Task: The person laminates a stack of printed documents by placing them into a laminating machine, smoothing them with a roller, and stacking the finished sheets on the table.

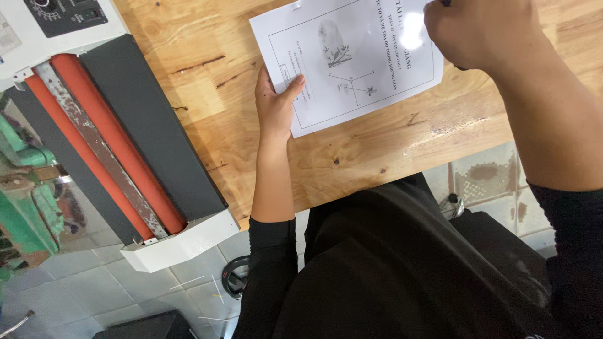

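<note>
Two hands work on one sheet (352, 59) lying flat on the table (377, 144), near its front edge. Sheet: white, glossy, printed with a framed layout, text lines and small diagrams; a glare spot sits near its upper right.

Left hand (276, 103): pinches the sheet's lower left corner, thumb (294, 85) on top of the paper, fingers beneath or along the edge, not fully visible. The corner looks slightly lifted off the wood, though I cannot be sure.

Right hand (480, 31): clenched in a fist over the sheet's right edge. A small dark tip shows above the knuckles at the frame's top; what it is cannot be told, nor whether the fist grips it. Contact with the paper is hidden by the hand itself.

Both forearms are bare, black sleeves pushed up toward the elbows.

Laminator (119, 125): stands on the table to the left, well apart from the sheet, white housing, dark covers, orange-red rollers exposed. A green machine (19, 182) sits beyond it at the left edge. Tiled floor (81, 282) below, with paper scraps.
</note>
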